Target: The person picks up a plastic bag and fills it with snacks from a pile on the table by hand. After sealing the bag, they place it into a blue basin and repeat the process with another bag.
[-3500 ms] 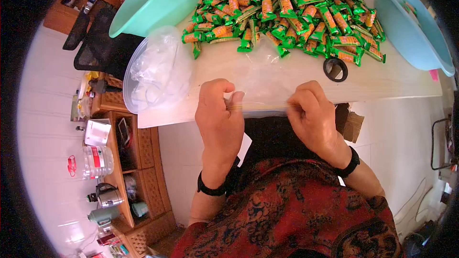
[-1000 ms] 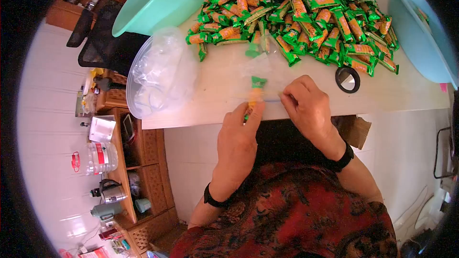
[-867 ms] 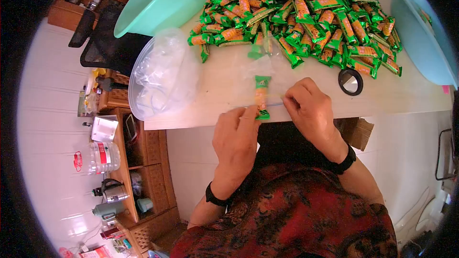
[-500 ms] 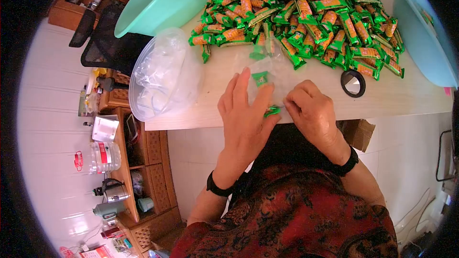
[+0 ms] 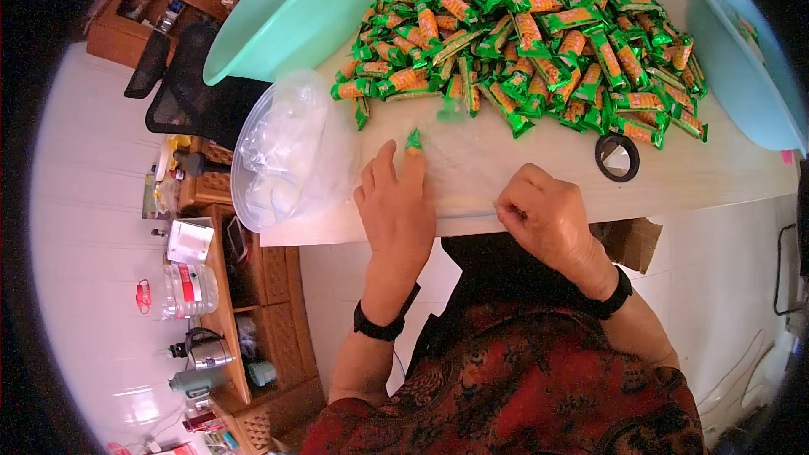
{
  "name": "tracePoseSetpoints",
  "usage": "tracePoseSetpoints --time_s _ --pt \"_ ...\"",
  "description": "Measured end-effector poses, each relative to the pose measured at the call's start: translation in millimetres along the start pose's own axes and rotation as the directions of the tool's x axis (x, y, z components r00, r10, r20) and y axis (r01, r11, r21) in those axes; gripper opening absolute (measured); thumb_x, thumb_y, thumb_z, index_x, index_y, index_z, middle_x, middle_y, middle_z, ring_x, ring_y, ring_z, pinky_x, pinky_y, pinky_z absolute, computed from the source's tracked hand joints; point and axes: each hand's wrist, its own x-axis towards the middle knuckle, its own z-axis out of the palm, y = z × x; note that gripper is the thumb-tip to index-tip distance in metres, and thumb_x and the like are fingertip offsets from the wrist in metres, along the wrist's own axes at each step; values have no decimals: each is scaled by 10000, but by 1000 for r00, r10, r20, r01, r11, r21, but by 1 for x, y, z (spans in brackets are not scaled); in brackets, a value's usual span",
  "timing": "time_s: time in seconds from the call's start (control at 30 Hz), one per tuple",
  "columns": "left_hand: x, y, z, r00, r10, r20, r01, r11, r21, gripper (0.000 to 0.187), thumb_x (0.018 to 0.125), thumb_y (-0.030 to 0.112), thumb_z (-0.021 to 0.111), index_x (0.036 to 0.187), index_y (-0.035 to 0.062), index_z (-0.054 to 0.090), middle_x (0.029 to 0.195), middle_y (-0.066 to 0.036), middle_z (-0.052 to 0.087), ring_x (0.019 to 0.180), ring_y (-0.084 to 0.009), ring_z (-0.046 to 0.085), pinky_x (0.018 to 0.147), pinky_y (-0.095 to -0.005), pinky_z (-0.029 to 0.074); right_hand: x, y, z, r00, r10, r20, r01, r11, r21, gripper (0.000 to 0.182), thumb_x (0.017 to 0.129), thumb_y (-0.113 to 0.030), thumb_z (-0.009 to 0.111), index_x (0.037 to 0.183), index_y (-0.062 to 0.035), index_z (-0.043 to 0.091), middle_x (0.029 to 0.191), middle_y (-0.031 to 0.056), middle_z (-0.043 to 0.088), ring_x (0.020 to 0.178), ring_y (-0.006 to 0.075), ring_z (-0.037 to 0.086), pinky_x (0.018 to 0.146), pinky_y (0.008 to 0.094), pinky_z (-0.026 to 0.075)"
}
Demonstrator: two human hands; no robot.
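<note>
My left hand (image 5: 396,219) is over the table's front edge, its fingers closed on a small snack packet. Only the green end of that packet (image 5: 414,141) shows past the fingertips; the rest is hidden under the hand. To the right, my right hand (image 5: 543,211) is closed in a pinch at the near edge of a clear plastic bag (image 5: 472,152). The bag lies flat, faint against the pale table, with a green patch near its far end. Beyond both hands rises a big heap of green and orange snack packets (image 5: 527,34).
A clear tub (image 5: 244,177) of plastic bags stands left, beside a tilted mint-green basin (image 5: 286,25). At right are a roll of black tape (image 5: 618,157) and a light-blue basin (image 5: 750,76). The pale table (image 5: 674,173) ends just before my body.
My left hand has moved left, off the bag, with the snack packet in it. My right hand stays near the table edge, slightly lower. The view has shifted slightly.
</note>
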Motion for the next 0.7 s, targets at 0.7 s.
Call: tracePoseSetpoints --time_s 0.7 --pt "91 1 21 918 322 231 -239 915 -325 275 929 201 539 1082 2 652 957 -247 621 931 -383 596 832 -420 467 -1 2 2 999 -31 -25 30 998 -55 143 775 -90 680 800 -74 540 792 93 526 628 317 592 536 414 498"
